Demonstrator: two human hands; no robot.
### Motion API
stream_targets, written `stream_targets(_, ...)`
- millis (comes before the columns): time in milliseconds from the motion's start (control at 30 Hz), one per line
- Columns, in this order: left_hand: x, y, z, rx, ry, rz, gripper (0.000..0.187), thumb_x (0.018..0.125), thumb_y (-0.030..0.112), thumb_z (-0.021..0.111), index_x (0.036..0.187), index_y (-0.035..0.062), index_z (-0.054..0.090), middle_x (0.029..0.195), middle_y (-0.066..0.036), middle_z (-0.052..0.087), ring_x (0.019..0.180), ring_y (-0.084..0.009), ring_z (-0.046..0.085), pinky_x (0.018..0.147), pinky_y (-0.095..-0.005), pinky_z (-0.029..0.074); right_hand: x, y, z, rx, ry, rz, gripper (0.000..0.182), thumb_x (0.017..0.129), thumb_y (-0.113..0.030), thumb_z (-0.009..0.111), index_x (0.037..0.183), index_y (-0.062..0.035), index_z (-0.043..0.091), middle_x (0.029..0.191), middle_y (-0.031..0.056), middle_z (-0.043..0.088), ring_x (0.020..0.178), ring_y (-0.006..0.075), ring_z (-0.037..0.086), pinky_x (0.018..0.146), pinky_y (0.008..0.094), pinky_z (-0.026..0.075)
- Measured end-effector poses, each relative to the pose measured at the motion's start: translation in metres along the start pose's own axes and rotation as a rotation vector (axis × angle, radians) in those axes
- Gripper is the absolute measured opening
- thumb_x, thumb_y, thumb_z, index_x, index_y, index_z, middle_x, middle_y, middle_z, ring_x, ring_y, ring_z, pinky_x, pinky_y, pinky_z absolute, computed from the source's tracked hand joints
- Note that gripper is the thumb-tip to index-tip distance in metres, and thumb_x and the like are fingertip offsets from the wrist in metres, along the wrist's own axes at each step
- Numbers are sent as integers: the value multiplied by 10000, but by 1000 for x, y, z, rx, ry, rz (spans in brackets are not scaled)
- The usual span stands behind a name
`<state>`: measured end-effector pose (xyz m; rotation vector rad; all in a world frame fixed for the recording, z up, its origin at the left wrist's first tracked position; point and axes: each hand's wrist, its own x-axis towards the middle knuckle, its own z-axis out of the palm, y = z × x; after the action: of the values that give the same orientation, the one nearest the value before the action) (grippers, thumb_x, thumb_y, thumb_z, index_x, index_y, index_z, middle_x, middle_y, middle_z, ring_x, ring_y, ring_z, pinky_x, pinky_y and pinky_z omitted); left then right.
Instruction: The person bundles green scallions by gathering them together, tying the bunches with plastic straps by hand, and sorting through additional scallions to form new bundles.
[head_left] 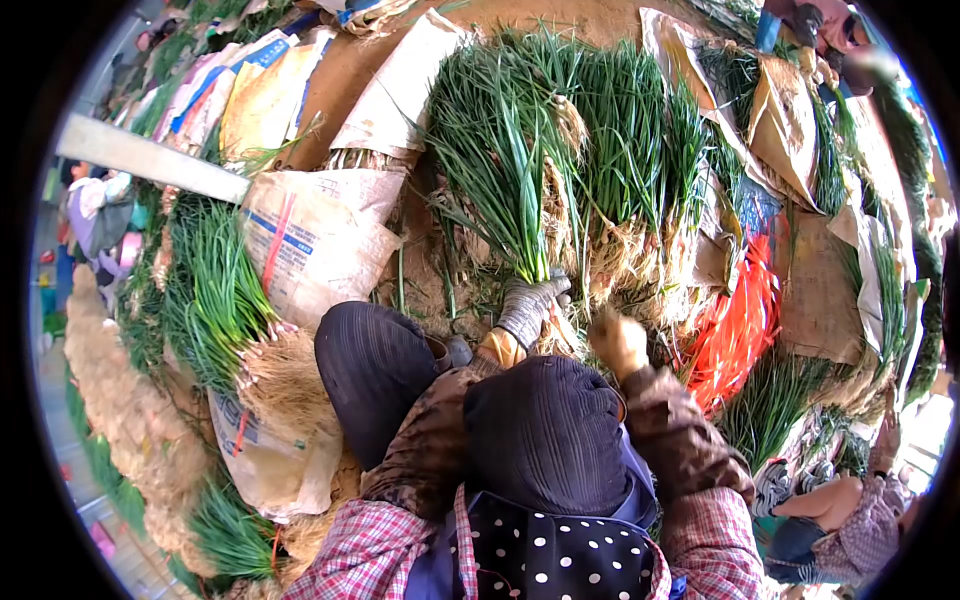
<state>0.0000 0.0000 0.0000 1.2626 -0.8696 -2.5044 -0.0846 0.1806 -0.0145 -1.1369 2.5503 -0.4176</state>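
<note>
My left hand [530,312], in a grey glove, is closed around the base of a bunch of green onions [520,215]. Their long leaves point away from me, and pale roots hang below the grip. Just to the right, my right hand [618,343] wears a tan glove and looks slightly blurred. Its fingers are curled in; whatever they may hold is hidden. Beyond both hands lies a wide pile of green onions [625,140], leaves away from me and stringy roots [635,260] toward me.
Red plastic strips [735,330] lie in a heap to the right. On the left, a tied bundle of green onions [225,290] rests near a printed white sack [320,235]. A pale beam [150,158] juts in at upper left. Other people sit at the right edge.
</note>
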Motion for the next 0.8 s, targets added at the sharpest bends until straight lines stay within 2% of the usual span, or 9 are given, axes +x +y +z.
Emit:
stream_targets(67,-1,2,2,5,19,-2,190,757,-2,700,933,-11,628,759,-87,663,526,-168,613,433,-265,484,-83,55,56,-328,-293,-148,100,724,-232,591,708,-134,603,581,64,602,498,204,595,456,373,483)
stream_targets(133,-3,-2,14,-75,23,37,182,751,-2,705,917,-7,631,764,-84,662,527,-167,613,430,-265,481,-213,135,112,-321,-391,-189,160,695,-267,590,710,-119,649,796,75,655,736,157,641,535,324,492)
stream_targets(167,-7,2,13,-96,37,68,179,747,-3,708,910,-5,633,766,-83,662,528,-167,612,429,-265,480,-306,241,175,-495,-742,-123,253,801,-339,551,860,-120,664,712,95,639,686,287,620,618,416,497)
stream_targets(233,-6,4,7,-89,30,55,199,733,-13,716,912,-5,631,790,-85,662,525,-174,609,444,-276,497,-334,177,91,-458,-1092,6,251,805,-329,548,876,-114,655,709,98,637,677,285,620,608,414,498)
stream_targets(333,-4,5,0,-73,38,46,227,724,-20,719,928,1,622,809,-85,662,555,-184,615,475,-277,517,-354,151,60,-446,-1267,148,248,811,-314,543,899,-105,643,704,103,635,662,282,620,592,410,499)
stream_targets(433,4,9,-9,-94,59,-52,228,723,-22,718,926,13,621,820,-81,659,582,-191,620,491,-279,525,-350,137,55,-428,-1275,219,246,817,-299,539,923,-95,630,700,108,633,648,279,620,577,406,501)
stream_targets(600,-8,9,3,-85,60,116,217,736,-18,710,929,7,614,829,-98,664,597,-209,639,484,-289,523,-305,130,47,-425,-1175,185,248,828,-273,531,962,-80,608,692,116,630,624,274,621,552,400,504)
stream_targets(700,-10,7,9,-107,42,61,201,744,-9,706,923,3,617,802,-109,668,578,-212,638,468,-289,512,-231,121,35,-399,-917,84,251,834,-258,527,985,-70,595,687,121,628,609,271,621,536,396,505)
stream_targets(800,-25,15,14,-139,66,74,180,750,-8,699,912,-1,621,775,-110,666,572,-207,638,458,-284,508,-109,84,19,-278,-427,-9,255,840,-243,522,1008,-61,582,683,126,626,595,268,621,521,392,507)
